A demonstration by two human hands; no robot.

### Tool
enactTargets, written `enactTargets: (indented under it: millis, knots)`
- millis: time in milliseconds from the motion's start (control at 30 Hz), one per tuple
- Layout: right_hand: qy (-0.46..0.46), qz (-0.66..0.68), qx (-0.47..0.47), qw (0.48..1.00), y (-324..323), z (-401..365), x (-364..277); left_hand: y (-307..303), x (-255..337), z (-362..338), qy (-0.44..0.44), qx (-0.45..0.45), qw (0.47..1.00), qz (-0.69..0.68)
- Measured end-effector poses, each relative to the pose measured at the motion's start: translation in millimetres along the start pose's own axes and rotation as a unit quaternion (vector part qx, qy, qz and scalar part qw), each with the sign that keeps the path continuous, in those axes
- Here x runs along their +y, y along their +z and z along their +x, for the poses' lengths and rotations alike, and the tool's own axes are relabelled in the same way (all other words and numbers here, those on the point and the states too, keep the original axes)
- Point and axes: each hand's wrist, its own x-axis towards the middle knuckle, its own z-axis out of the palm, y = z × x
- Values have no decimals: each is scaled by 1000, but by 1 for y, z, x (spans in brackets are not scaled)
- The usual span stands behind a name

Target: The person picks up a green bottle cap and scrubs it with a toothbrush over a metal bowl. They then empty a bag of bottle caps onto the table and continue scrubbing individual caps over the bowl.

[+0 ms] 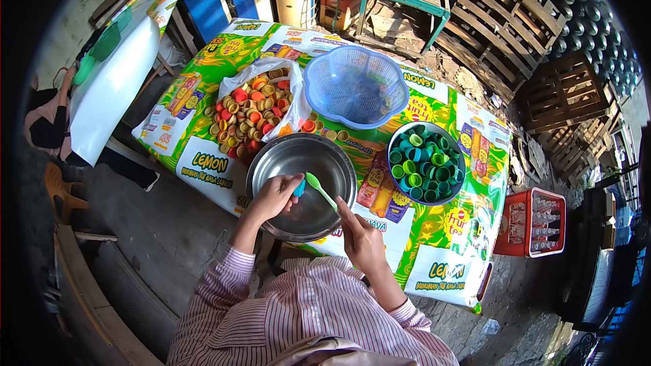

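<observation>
My left hand (274,195) holds a small blue bottle cap (299,188) over the near side of an empty steel basin (271,159). My right hand (359,236) grips the handle of a green toothbrush (319,188), whose head touches the cap. A smaller steel bowl (460,152) to the right is full of green and blue caps (424,163). A white plastic bag (293,98) at the back left spills orange, red and gold caps (249,114) onto the table.
An empty blue plastic colander (356,85) stands behind the basin. The table wears a printed green and yellow cover (441,230). A red bottle crate (532,222) sits on the ground at the right, wooden pallets (505,17) behind. A person sits at the far left (47,129).
</observation>
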Motion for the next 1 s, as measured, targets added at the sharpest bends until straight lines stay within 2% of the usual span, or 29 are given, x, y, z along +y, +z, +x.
enactTargets:
  millis: [100,133,167,233,267,300,367,400,433,467,500,567,633,700,767,800,833,900,933,1000]
  knots:
    - [1,53,49,997,-1,-5,-5,3,7,-10,202,93,975,-8]
    - [-1,54,65,996,4,-6,0,5,11,-14,229,120,964,66]
    - [50,16,26,998,7,-7,4,7,14,-17,260,139,934,201]
    - [101,-62,-7,993,12,-8,12,-2,-1,-19,226,77,845,479]
    - [43,-23,46,998,10,-8,11,-4,-2,-20,206,64,878,427]
    - [15,-4,67,998,4,-6,7,-1,11,-26,219,93,913,330]
    - [24,47,83,995,-4,-1,-2,3,28,-33,268,123,923,246]
    - [34,73,87,993,-3,2,0,3,25,-32,267,124,924,245]
    - [29,73,85,993,0,4,2,4,18,-27,271,110,902,319]
    - [52,98,92,990,4,5,3,3,7,-21,269,99,875,391]
    - [75,123,96,985,8,6,1,0,7,-22,303,69,829,464]
    - [90,166,83,978,7,4,-8,8,11,-25,282,110,916,264]
    - [111,202,80,970,6,8,-16,14,15,-28,315,125,908,247]
    - [135,201,66,968,10,11,-13,9,2,-26,295,91,853,421]
    - [158,242,51,956,19,17,-6,20,5,-32,264,112,921,264]
    - [170,232,31,957,16,19,-10,25,5,-36,274,119,933,203]
    - [170,231,30,957,19,19,-8,30,1,-37,315,123,915,218]
    - [146,184,-8,972,26,20,-3,39,-5,-42,322,127,914,212]
    - [145,200,31,969,30,19,-7,43,-3,-46,319,149,913,204]
    - [120,186,19,975,27,15,-11,43,-14,-48,319,154,907,229]
